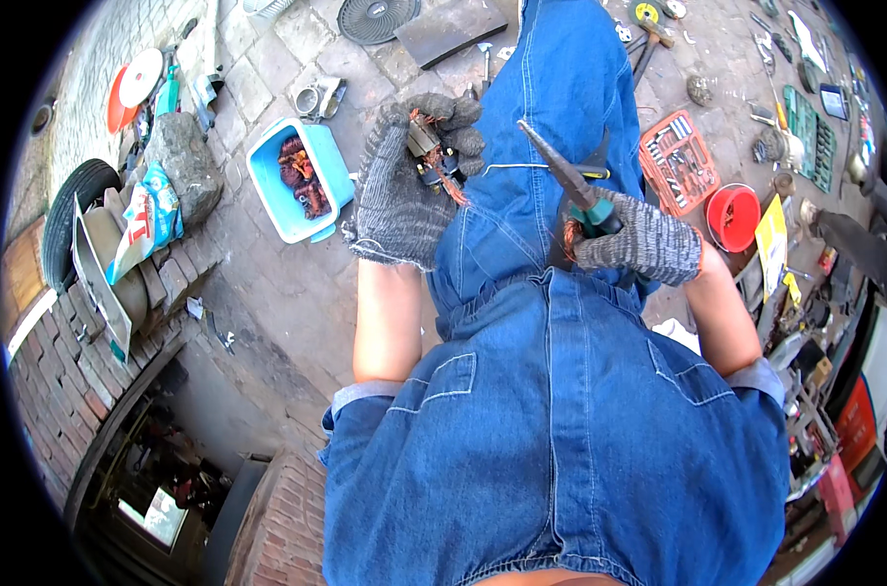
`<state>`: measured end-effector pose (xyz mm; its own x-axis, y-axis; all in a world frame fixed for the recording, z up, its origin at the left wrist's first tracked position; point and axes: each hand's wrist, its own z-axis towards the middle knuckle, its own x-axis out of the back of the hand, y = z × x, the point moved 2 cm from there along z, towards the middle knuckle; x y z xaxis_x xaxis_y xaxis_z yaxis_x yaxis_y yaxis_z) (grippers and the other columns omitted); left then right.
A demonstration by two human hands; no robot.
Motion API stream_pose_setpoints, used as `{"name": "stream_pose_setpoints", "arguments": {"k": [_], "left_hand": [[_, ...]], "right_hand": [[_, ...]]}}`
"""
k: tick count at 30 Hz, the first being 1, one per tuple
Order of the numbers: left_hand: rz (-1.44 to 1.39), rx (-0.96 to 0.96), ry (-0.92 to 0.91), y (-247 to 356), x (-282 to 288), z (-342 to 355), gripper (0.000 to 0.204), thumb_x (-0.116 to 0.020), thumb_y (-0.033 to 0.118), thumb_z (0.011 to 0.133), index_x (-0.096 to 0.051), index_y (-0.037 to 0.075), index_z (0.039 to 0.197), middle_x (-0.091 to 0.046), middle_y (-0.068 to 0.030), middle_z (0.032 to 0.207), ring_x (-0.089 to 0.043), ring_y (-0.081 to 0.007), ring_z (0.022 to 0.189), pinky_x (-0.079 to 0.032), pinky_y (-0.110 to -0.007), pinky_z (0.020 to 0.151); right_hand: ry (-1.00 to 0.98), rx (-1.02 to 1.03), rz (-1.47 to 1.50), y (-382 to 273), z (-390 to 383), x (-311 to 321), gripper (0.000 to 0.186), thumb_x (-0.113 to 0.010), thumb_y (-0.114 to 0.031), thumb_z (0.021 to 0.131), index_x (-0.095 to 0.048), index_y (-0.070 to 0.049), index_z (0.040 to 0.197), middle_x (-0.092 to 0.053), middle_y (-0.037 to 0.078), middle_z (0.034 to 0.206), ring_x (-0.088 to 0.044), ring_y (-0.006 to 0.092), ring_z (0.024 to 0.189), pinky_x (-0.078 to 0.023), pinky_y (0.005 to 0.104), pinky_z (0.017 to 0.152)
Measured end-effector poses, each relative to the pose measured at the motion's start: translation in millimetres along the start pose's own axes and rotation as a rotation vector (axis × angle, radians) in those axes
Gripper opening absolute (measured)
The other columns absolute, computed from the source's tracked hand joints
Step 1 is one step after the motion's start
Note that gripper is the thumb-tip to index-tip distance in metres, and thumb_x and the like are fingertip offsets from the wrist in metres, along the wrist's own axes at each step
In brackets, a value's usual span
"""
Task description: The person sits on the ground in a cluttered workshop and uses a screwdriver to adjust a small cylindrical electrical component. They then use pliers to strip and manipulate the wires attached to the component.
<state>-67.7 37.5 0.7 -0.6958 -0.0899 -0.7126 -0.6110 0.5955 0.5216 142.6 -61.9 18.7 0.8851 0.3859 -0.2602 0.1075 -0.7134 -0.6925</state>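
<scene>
Head view: our gloved left hand [404, 190] clenches a copper-wound motor part [432, 156]; our right hand [643, 244] grips needle-nose pliers [565, 176] beside it, apart.

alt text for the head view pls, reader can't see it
A seated person in blue denim holds a small motor part with copper wire in the gloved left hand and long-nose pliers in the gloved right hand. A blue tub of copper scrap and a red tool case sit on the paved ground.
</scene>
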Motion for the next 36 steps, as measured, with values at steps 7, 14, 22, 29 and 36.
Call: {"name": "stream_pose_setpoints", "arguments": {"k": [7, 14, 22, 29, 36], "left_hand": [[0.103, 0.024, -0.017, 0.5, -6.0, 3.5, 0.056, -0.036, 0.047, 0.090, -0.051, -0.001, 0.113, -0.059, -0.0215, 0.104, -0.061, -0.0315, 0.085, -0.052, -0.045, 0.071], [0.128, 0.010, -0.216, -3.0, 1.0, 3.9, 0.050, -0.045, 0.035, 0.087, -0.047, -0.004, 0.117, -0.054, -0.0237, 0.112, -0.058, -0.0316, 0.095, -0.049, -0.042, 0.082], [0.216, 0.092, -0.200, -5.4, 11.8, 6.1, 0.050, -0.049, 0.031, 0.084, -0.047, -0.006, 0.118, -0.055, -0.0257, 0.110, -0.060, -0.0318, 0.093, -0.051, -0.042, 0.080], [0.087, 0.208, -0.141, -10.3, 20.0, 12.3, 0.043, -0.049, 0.025, 0.084, -0.049, -0.006, 0.114, -0.059, -0.0223, 0.103, -0.062, -0.0305, 0.088, -0.053, -0.042, 0.076], [-0.009, 0.219, -0.311, -9.5, 9.8, 12.9, 0.035, -0.049, 0.019, 0.085, -0.052, -0.005, 0.110, -0.060, -0.0208, 0.099, -0.063, -0.0302, 0.084, -0.054, -0.043, 0.073]], "right_hand": [[-0.120, -0.115, 0.049, 2.8, -5.9, 8.5, 0.041, -0.070, -0.014, 0.073, -0.056, -0.006, 0.111, -0.062, 0.006, 0.097, -0.057, 0.0127, 0.086, -0.045, 0.0256, 0.080], [-0.151, -0.351, -0.187, -3.9, -3.0, 10.4, 0.054, -0.069, -0.010, 0.074, -0.047, -0.006, 0.123, -0.059, 0.007, 0.105, -0.054, 0.0137, 0.092, -0.045, 0.0266, 0.082], [-0.207, -0.280, -0.333, -27.7, -5.2, 5.2, 0.055, -0.070, -0.027, 0.074, -0.049, -0.008, 0.121, -0.060, 0.009, 0.102, -0.057, 0.0173, 0.092, -0.045, 0.0294, 0.082], [-0.221, -0.268, -0.498, -21.0, -1.3, 5.1, 0.058, -0.068, -0.035, 0.074, -0.049, -0.006, 0.120, -0.061, 0.014, 0.101, -0.059, 0.0239, 0.090, -0.046, 0.0322, 0.078], [-0.249, -0.238, -0.651, -20.3, 4.5, 2.8, 0.053, -0.067, -0.037, 0.073, -0.052, -0.007, 0.114, -0.061, 0.015, 0.096, -0.060, 0.0265, 0.087, -0.047, 0.0343, 0.075]]}}
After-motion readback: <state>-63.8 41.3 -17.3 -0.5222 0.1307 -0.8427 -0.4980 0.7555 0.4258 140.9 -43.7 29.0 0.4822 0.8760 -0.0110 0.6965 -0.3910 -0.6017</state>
